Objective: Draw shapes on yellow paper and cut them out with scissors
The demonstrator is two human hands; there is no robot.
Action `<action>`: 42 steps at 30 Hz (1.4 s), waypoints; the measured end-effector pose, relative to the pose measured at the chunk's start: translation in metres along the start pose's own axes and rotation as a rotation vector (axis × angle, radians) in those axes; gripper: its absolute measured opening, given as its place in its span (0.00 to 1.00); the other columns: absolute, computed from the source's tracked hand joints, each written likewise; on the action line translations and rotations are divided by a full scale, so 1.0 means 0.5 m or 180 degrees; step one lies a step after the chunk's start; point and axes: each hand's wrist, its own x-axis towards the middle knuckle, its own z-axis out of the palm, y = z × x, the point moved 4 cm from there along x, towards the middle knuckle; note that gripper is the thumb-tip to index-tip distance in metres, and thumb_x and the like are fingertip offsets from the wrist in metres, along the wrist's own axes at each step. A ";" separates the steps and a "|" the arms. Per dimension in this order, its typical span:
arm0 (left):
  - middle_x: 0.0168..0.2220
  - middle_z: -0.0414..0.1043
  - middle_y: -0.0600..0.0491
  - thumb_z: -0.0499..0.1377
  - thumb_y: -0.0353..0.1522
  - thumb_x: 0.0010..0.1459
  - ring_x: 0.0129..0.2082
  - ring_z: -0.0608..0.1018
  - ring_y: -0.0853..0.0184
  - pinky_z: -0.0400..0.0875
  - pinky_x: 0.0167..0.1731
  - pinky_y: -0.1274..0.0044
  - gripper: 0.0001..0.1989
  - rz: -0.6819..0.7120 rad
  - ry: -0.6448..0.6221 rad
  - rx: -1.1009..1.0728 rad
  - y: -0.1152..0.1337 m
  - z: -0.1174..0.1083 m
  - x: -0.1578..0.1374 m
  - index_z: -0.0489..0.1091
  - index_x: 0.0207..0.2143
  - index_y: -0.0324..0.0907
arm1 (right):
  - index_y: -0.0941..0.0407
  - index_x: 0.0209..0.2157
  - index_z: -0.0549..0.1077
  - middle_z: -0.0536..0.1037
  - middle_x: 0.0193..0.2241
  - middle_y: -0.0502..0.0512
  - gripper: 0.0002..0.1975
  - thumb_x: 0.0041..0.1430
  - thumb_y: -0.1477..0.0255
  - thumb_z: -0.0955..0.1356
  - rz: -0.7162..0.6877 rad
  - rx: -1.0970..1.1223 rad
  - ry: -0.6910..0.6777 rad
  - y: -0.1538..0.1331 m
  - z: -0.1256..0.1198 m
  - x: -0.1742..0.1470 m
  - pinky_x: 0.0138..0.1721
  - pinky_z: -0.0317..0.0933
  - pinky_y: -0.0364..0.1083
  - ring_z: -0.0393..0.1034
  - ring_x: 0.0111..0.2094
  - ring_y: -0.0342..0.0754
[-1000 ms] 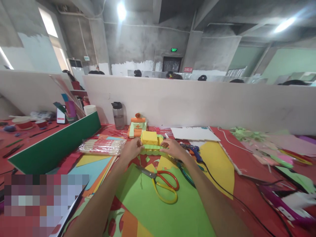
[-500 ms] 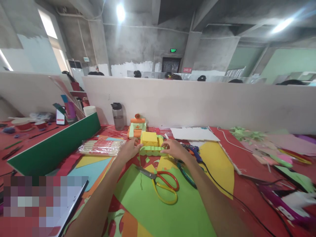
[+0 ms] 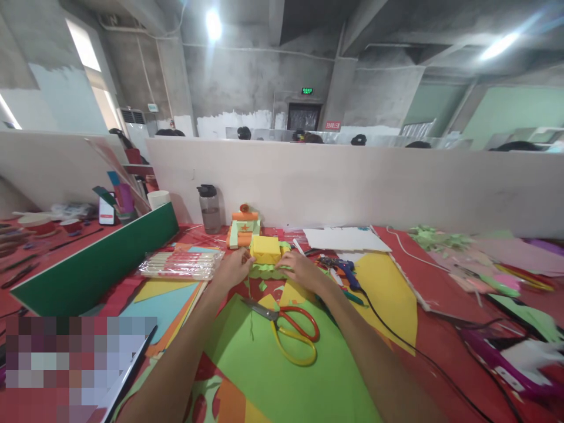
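A small paper model lies between my hands, made of a yellow paper box (image 3: 265, 249) with a wavy light-green paper strip (image 3: 266, 271) along its front. My left hand (image 3: 237, 267) has its fingertips closed at the model's left end. From the right, my right hand (image 3: 304, 271) reaches over the strip's right end, its fingers bent against the model. Closer to me, scissors (image 3: 275, 317) with one red and one yellow handle lie on a green paper sheet (image 3: 264, 376). Behind the model stands an orange and pale-green paper piece (image 3: 244, 228).
Wrapped sticks (image 3: 176, 264) lie left, beside an upright green board (image 3: 101, 258). A water bottle (image 3: 209, 208) stands near the white partition (image 3: 330, 182). A blue glue gun (image 3: 348, 273) with a black cord rests on the right, by yellow paper (image 3: 390, 294).
My right hand has shifted left along the model and covers more of the green strip. The strip now sits lower against the yellow box. My left hand stays nearly in place.
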 end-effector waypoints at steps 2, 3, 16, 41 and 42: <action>0.38 0.80 0.50 0.57 0.38 0.62 0.39 0.80 0.60 0.66 0.35 0.75 0.09 -0.0045 -0.0076 -0.0127 -0.004 0.006 0.002 0.68 0.42 0.44 | 0.53 0.48 0.80 0.76 0.42 0.58 0.14 0.65 0.79 0.68 -0.0013 -0.0055 0.0014 -0.005 0.003 -0.001 0.49 0.61 0.50 0.68 0.45 0.52; 0.38 0.80 0.50 0.59 0.37 0.60 0.39 0.80 0.61 0.66 0.35 0.76 0.11 -0.0077 -0.0104 -0.0179 -0.006 0.010 0.003 0.67 0.44 0.44 | 0.52 0.50 0.79 0.75 0.42 0.58 0.15 0.64 0.79 0.68 -0.0012 -0.0100 0.0019 -0.007 0.003 -0.001 0.48 0.61 0.50 0.67 0.44 0.52; 0.37 0.79 0.53 0.60 0.31 0.59 0.38 0.80 0.62 0.64 0.32 0.77 0.17 -0.0008 -0.0027 -0.0179 0.008 0.021 -0.003 0.61 0.50 0.45 | 0.48 0.56 0.76 0.68 0.36 0.56 0.18 0.68 0.74 0.65 -0.0050 -0.0519 -0.0059 -0.027 0.017 0.001 0.42 0.60 0.48 0.63 0.39 0.50; 0.42 0.80 0.44 0.58 0.41 0.60 0.44 0.80 0.54 0.69 0.42 0.70 0.16 -0.0332 -0.0213 -0.0319 -0.031 0.020 0.007 0.67 0.46 0.42 | 0.58 0.48 0.72 0.78 0.40 0.61 0.16 0.58 0.69 0.71 0.1621 0.1110 0.0222 0.071 -0.027 -0.029 0.36 0.65 0.47 0.73 0.35 0.50; 0.44 0.80 0.44 0.59 0.41 0.59 0.45 0.80 0.54 0.70 0.42 0.70 0.16 -0.0342 -0.0241 -0.0485 -0.034 0.026 0.009 0.68 0.46 0.42 | 0.58 0.48 0.72 0.78 0.41 0.60 0.17 0.57 0.69 0.71 0.1675 0.1230 0.0194 0.074 -0.021 -0.030 0.35 0.65 0.46 0.74 0.34 0.49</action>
